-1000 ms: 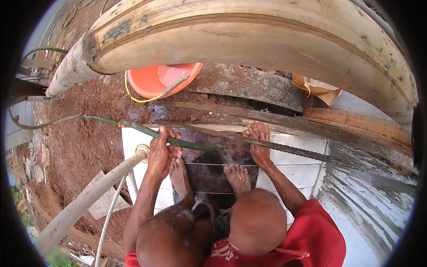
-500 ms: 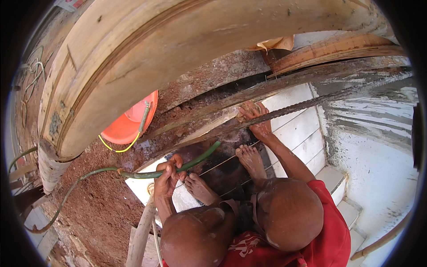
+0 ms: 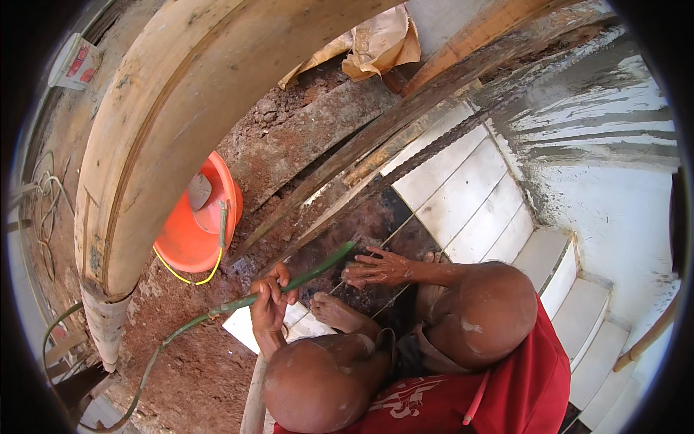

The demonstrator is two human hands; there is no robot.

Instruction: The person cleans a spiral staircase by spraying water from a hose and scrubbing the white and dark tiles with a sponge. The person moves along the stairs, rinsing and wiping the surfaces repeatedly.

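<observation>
While the hose [image 3: 322,267] is being gripped by the left hand [image 3: 270,304], its tip over the dark tiles [image 3: 419,242], the right hand [image 3: 379,269] is being spread above them; steady aim is probably being called for.

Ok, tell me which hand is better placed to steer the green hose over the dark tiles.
Probably the left hand: it grips the green hose, which points over the dark tiles. The right hand, spread open, is near the hose but not gripping it.
</observation>
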